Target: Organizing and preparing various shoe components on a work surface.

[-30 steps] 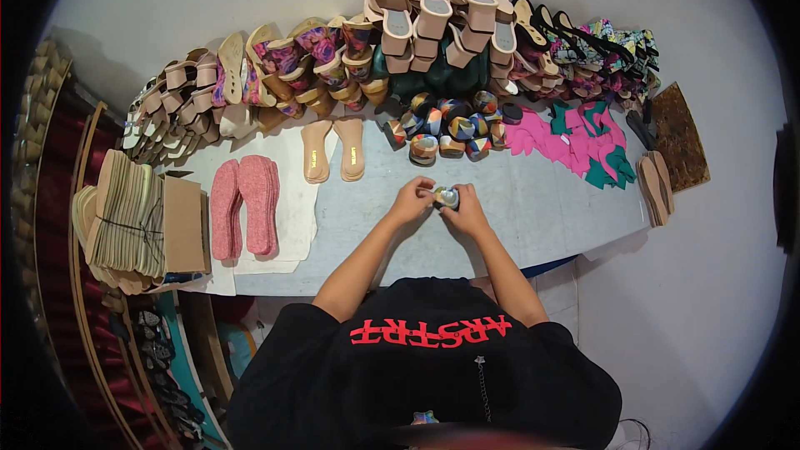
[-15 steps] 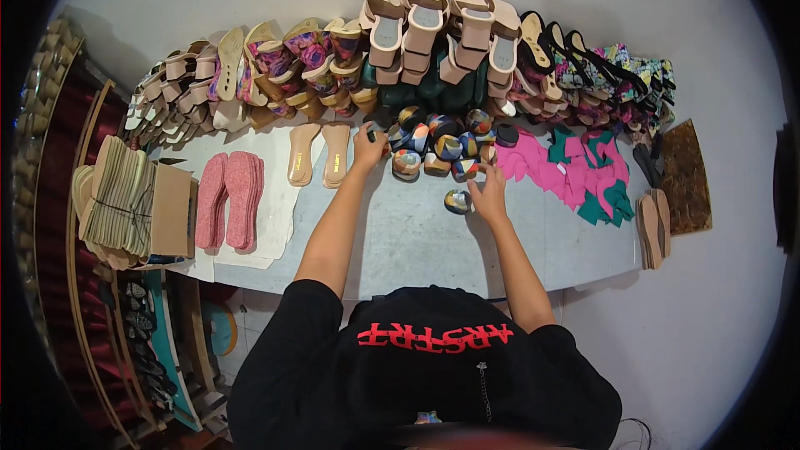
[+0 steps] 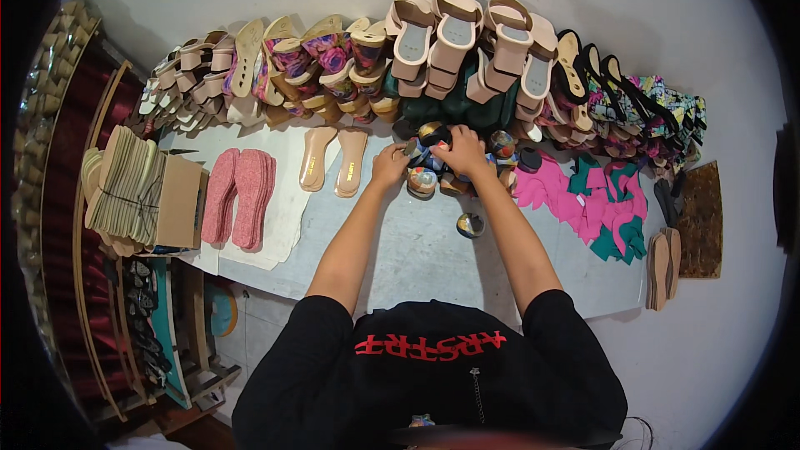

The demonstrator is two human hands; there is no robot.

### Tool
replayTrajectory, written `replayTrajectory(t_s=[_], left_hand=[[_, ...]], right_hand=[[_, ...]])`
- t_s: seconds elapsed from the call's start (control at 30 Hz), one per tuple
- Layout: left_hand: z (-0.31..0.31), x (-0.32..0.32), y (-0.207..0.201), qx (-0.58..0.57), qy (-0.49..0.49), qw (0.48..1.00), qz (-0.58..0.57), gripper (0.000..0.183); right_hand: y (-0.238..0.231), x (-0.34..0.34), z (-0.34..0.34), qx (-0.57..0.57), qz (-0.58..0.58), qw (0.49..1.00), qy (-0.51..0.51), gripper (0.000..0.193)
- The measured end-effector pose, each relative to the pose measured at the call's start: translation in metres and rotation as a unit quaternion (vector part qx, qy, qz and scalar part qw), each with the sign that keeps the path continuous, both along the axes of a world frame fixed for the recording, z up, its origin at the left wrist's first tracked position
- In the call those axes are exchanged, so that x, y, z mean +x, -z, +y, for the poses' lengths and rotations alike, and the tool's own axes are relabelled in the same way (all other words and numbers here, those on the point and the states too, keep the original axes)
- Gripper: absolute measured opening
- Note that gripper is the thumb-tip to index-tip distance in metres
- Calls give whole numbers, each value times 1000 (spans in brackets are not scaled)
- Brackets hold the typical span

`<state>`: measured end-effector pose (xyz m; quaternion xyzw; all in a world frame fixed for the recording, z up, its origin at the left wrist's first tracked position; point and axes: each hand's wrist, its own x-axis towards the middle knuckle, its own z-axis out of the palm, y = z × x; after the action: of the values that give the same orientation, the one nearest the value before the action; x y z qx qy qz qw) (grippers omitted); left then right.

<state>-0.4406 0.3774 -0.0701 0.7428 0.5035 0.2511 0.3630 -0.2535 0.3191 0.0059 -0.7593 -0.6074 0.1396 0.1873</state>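
A cluster of rounded shoe heels in multicoloured patchwork covering [image 3: 421,181] stands on the table in front of me. My left hand [image 3: 389,166] is at the cluster's left side, its fingers closed around a patterned heel [image 3: 412,149]. Reaching over the middle of the cluster, my right hand [image 3: 463,152] has its fingers bent onto another heel; part of that grip is hidden. Nearer to me, a single patterned heel [image 3: 471,225] lies apart from the others.
Stacked sandals [image 3: 454,33] line the table's back edge. Tan insoles [image 3: 350,162], pink speckled soles [image 3: 252,200] and a cardboard box [image 3: 179,204] with tied soles are on the left. Pink and green scraps [image 3: 592,204] lie right, near more tan soles [image 3: 662,267].
My right hand has moved left and away from me, from beside the lone heel onto the cluster. My left hand has shifted in against the cluster's left side. The whole view has shifted slightly.
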Motion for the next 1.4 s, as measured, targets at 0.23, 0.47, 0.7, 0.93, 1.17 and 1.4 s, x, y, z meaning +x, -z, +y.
replayTrajectory(t_s=[0.23,0.47,0.7,0.93,1.17,1.4], left_hand=[[-9,-7,-18,-211,9,971,-113,42],[11,20,-24,-21,78,994,-72,47],[16,33,-37,-101,73,992,32,49],[-17,57,-50,15,87,971,223,29],[-27,52,-56,48,72,975,207,28],[-27,46,-53,76,73,980,171,28]], right_hand=[[-17,5,9,-150,-23,988,5,73],[-18,2,-18,-177,-48,981,-59,61],[-19,12,-54,-114,-48,986,-112,56],[8,41,-23,11,-128,992,-8,42],[0,22,-3,-126,-221,966,52,39],[37,30,-13,2,-83,995,-54,25]])
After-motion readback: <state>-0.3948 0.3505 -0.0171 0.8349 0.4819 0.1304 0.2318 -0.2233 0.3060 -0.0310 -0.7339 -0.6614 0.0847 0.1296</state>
